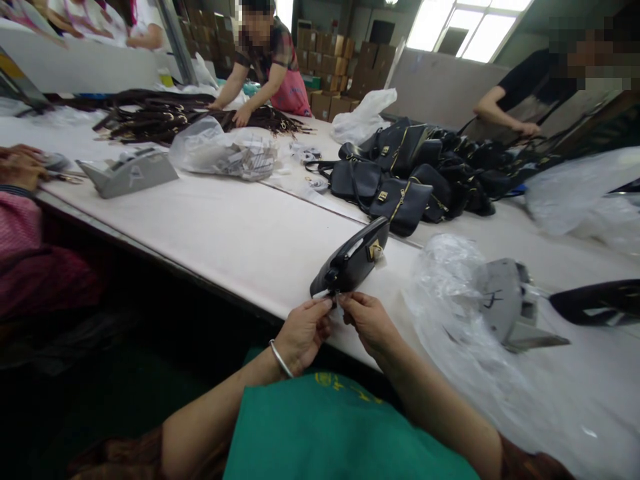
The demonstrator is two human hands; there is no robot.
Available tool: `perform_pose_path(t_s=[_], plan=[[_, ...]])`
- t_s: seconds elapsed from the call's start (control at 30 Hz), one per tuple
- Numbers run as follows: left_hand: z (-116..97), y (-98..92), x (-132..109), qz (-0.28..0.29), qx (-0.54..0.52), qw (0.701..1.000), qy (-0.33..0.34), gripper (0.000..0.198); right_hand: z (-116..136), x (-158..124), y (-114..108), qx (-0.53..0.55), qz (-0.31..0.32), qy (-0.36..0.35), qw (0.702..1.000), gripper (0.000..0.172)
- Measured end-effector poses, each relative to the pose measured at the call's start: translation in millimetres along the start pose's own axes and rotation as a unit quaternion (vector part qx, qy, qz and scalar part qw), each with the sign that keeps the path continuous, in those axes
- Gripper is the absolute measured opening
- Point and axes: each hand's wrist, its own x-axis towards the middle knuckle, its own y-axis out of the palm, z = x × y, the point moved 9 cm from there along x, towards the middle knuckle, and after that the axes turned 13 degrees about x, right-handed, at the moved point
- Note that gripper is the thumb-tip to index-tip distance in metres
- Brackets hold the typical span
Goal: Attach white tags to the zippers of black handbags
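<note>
A black handbag (353, 260) with a gold clasp stands on the near edge of the table. At its near end, by a ring-like fitting, my left hand (305, 333) is closed in a pinch next to a small white strip (321, 294). Close beside it, my right hand (370, 323) pinches thumb to forefinger at a small pale piece (339, 308). What each set of fingertips holds is too small to make out. A bracelet circles my left wrist.
Black handbags (405, 200) are heaped farther back. Clear plastic sheeting (450, 320) and a grey tape dispenser (505, 303) lie to the right. Another dispenser (133, 175) stands left, near a co-worker's hand (23, 167). Two people work across the table, one handling brown straps (150, 117).
</note>
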Motion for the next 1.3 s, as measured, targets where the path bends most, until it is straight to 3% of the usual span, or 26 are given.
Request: perform_pose_path(t_s=[0.37, 0.57, 0.83, 0.97, 1.17, 1.3], plan=[[-12.0, 0.8, -3.2, -0.035, 0.044, 0.997, 0.054, 0.021, 7.7, -6.9, 5.6, -0.078, 0.003, -0.027, 0.997, 0.029], [-13.1, 4.5, -1.7, -0.021, 0.033, 0.998, 0.058, 0.02, 8.3, -9.6, 8.7, -0.12, -0.027, -0.024, 0.992, 0.022], [-5.0, 6.6, 0.0, -0.023, -0.024, 0.999, 0.01, 0.018, 24.3, -12.7, 9.4, -0.322, -0.038, -0.16, 0.932, 0.014], [-6.1, 12.4, -0.9, -0.005, 0.0, 0.999, 0.04, 0.024, 30.5, -20.4, 16.6, -0.352, -0.031, -0.203, 0.913, 0.014], [-22.6, 8.5, -7.8, -0.047, 0.166, 0.972, 0.157, 0.025, 20.9, -19.4, 15.2, -0.254, 0.017, -0.169, 0.952, 0.018], [-28.3, 12.5, -16.2, -0.02, 0.253, 0.945, 0.208, 0.021, 13.6, -16.6, 10.4, -0.144, 0.023, -0.11, 0.983, 0.016]])
